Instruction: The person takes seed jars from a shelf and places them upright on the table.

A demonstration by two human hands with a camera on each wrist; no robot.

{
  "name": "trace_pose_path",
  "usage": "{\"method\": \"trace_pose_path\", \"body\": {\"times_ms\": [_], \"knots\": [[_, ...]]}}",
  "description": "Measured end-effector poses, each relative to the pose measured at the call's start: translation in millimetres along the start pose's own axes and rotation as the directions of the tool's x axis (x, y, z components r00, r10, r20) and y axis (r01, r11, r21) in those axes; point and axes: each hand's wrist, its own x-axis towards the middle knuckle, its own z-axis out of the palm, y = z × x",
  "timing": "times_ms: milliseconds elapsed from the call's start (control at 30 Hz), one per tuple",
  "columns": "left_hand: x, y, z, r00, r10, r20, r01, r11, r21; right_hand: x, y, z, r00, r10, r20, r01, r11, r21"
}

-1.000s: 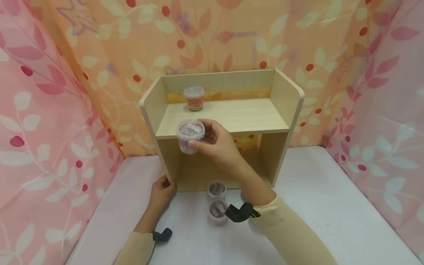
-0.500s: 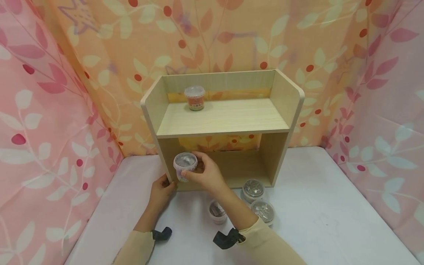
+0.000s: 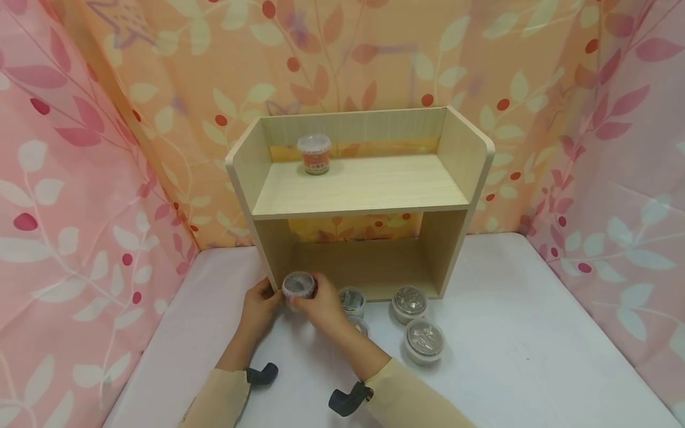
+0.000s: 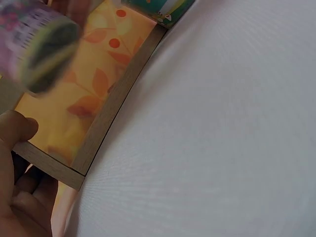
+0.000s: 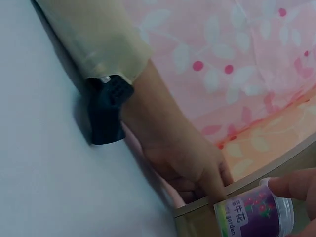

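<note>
I am pinching the purple-labelled cup (image 3: 298, 286) in my right hand (image 3: 321, 306) fingers, my left hand (image 3: 260, 306) gripping the wooden shelf (image 3: 364, 196) corner, seemingly steadying it.

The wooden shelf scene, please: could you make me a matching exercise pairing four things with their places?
Things:
1. orange-labelled cup
2. purple-labelled cup
3. left hand
4. two grey-lidded cups

Places:
a. on the white table, right of the right hand
b. top shelf, back left
c. on the wooden shelf's lower left front corner
d. gripped by the right hand

Pairs: 1-b, 2-d, 3-c, 4-a
</note>
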Motion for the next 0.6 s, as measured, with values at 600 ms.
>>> {"method": "trace_pose_path", "body": {"times_ms": [600], "knots": [[1.3,-1.5,0.7,1.000,0.022,-0.013,-0.022,1.000,-0.015,8.4,11.6,7.2,0.993,0.071,0.098,-0.045,0.969,-0.244]]}}
